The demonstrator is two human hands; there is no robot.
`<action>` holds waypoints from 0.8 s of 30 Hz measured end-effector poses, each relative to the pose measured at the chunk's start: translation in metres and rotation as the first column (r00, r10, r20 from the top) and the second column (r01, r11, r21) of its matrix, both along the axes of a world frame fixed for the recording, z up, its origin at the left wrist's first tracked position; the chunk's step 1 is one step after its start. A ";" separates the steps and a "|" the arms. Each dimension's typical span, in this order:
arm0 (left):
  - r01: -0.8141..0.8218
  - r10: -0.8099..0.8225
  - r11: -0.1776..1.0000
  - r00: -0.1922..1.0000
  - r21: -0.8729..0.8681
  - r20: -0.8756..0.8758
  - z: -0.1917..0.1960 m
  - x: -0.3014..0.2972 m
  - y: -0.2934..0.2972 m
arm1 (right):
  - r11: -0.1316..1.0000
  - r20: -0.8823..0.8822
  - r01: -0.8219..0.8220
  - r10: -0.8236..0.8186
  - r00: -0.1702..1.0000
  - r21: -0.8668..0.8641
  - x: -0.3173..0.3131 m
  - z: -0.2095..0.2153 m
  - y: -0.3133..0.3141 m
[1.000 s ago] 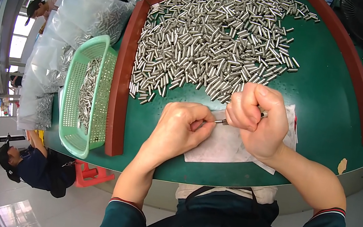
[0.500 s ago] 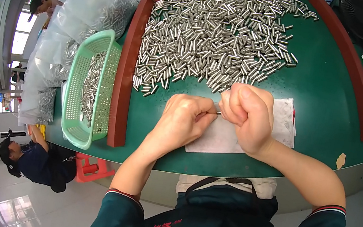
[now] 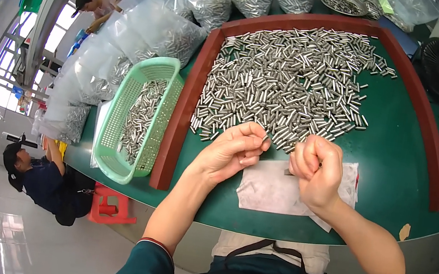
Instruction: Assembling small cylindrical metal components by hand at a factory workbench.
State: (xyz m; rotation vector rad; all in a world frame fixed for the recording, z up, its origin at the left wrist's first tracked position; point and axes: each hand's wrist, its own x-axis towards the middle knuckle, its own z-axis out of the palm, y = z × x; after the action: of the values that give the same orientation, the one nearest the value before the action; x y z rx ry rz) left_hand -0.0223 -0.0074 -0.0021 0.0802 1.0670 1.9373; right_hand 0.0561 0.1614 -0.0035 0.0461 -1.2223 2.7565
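Both forearms are extended from the lower edge over the near rim of the green table [image 3: 396,182]. The left hand [image 3: 231,150] is held palm-inward with the fingers curled; a small metal pin [image 3: 264,138] is pinched between the thumb and fingertips at the near edge of the pile. The right hand [image 3: 315,169] is closed into a loose fist above the white cloth [image 3: 268,190]; a small dark piece [image 3: 288,172] is seen at its lower left edge, but whether it is gripped cannot be told. The two hands are set near each other, not touching.

The pile of metal pins [image 3: 291,85] is spread on the table just beyond both hands, bounded by a red-brown frame [image 3: 184,108]. The nearest pins lie just beside the fingertips of the left hand. A green mesh basket [image 3: 118,121] partly filled with pins is placed outside the frame, to the left of the left hand. Clear plastic bags of pins [image 3: 150,28] are stacked beyond the basket.
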 end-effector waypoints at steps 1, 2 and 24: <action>-0.018 0.019 1.000 1.000 -0.014 0.023 0.001 -0.002 0.000 | 1.000 0.001 -0.003 0.003 1.000 -0.005 -0.002 -0.001 0.000; -0.031 0.032 0.999 0.998 -0.026 0.054 0.002 -0.003 0.001 | 1.000 0.000 -0.006 0.006 1.000 -0.012 -0.002 -0.002 0.000; -0.707 -0.394 0.539 0.269 -0.458 -0.879 -0.006 0.004 0.018 | 1.000 0.029 -0.002 0.002 1.000 -0.017 -0.004 -0.001 -0.001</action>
State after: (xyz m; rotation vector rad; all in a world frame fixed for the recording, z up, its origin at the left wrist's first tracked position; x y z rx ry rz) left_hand -0.0184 0.0109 -0.0084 0.7262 2.9502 1.1031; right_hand 0.0517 0.1609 -0.0050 0.0062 -1.2067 2.7781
